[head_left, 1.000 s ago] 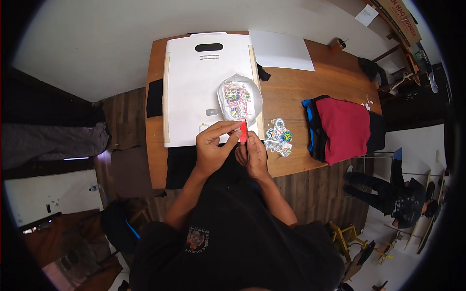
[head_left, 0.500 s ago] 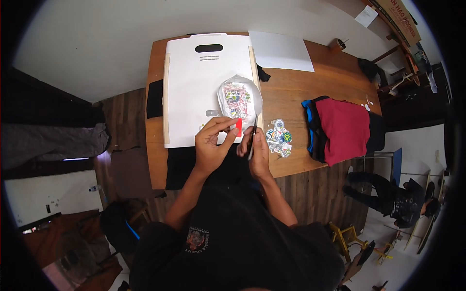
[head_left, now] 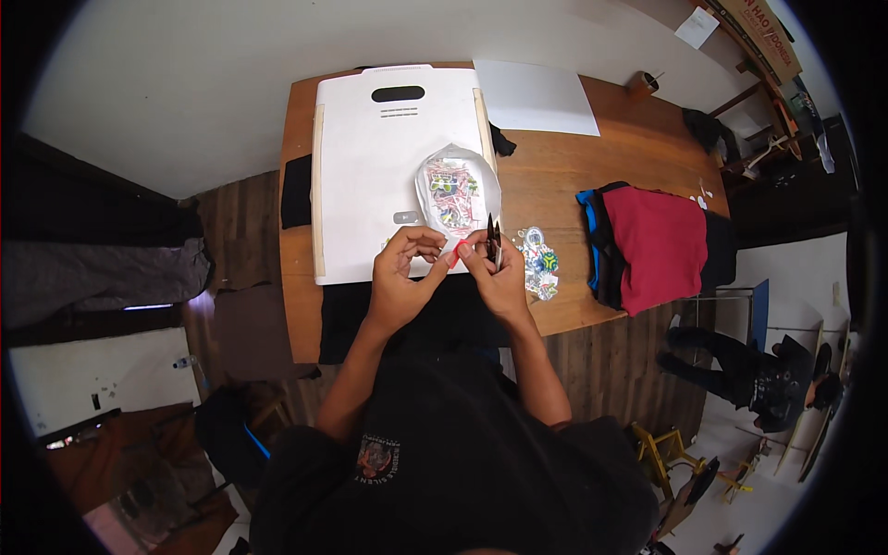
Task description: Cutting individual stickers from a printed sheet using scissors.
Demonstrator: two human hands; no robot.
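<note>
**Q:** What's in your hands here?

**A:** A small red piece [head_left: 455,252], pinched between both. My left hand [head_left: 404,277] has thumb and forefinger clamped on its left end; my right hand [head_left: 495,273] grips the other end, fingers closed, w/ a dark pair of scissors [head_left: 493,239] sticking up from that fist. Can't tell exactly how the scissors sit in the grip.

**Q:** Where is that, relative to the rest?

**A:** Just above the near edge of the wooden counter [head_left: 592,166], at the lower right corner of the big white board [head_left: 370,157]. A clear bag of coloured stickers [head_left: 455,190] lies on the board just beyond my fingers. A few loose stickers [head_left: 539,264] sit on the wood beside my right hand. Further right: a folded red cloth [head_left: 652,242] on a dark stack. White sheet of paper [head_left: 535,97] at the far edge.
</note>
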